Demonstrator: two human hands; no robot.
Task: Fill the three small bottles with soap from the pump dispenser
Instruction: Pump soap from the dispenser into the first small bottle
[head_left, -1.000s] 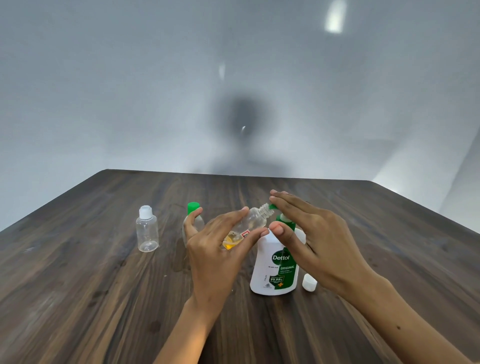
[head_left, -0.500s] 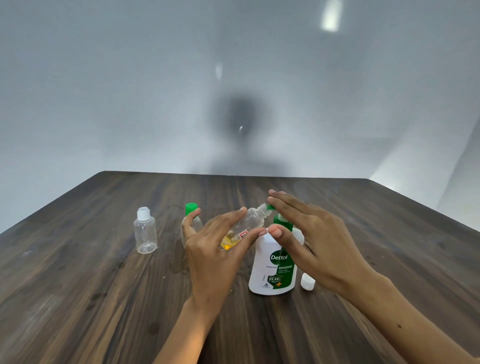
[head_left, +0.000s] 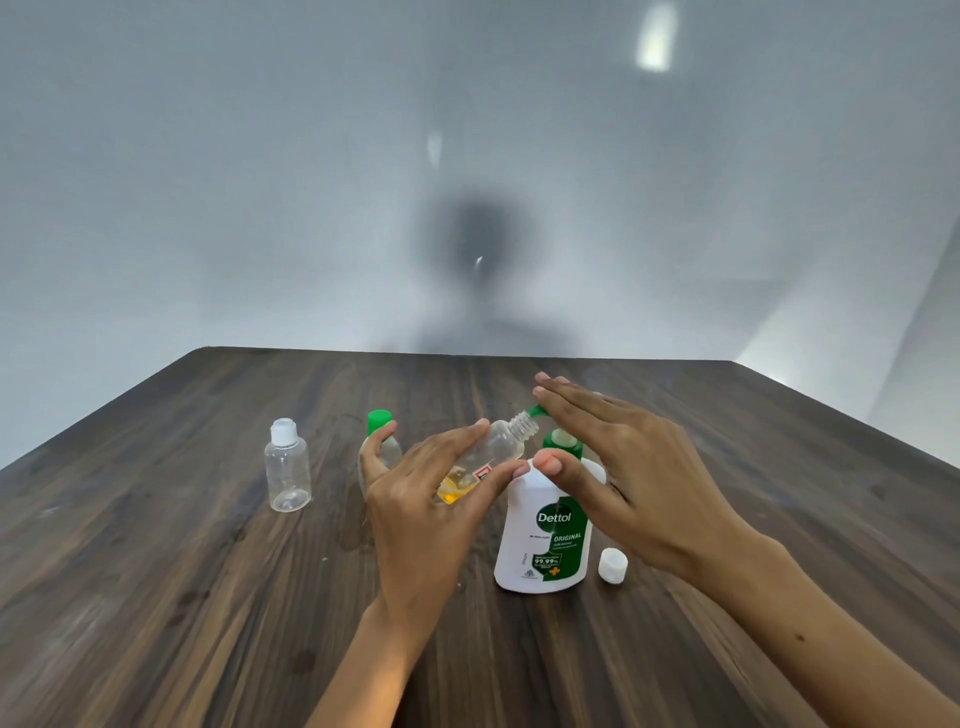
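Change over the last second: slight; left hand (head_left: 426, 499) keeps its pinch on the tilted open bottle (head_left: 493, 452), neck still at the green spout of the pump dispenser (head_left: 545, 525); right hand (head_left: 623, 467) stays flat on the pump head, fingers straight and together; amber soap pooled low in the bottle, level not visibly risen. Judgement: pumping under way, first fill far from done. White cap (head_left: 613, 565) lies just beside the dispenser base; green-capped bottle (head_left: 380, 441) behind the left thumb; white-capped bottle (head_left: 287, 467) stands empty, well apart to the left on the table (head_left: 156, 597).
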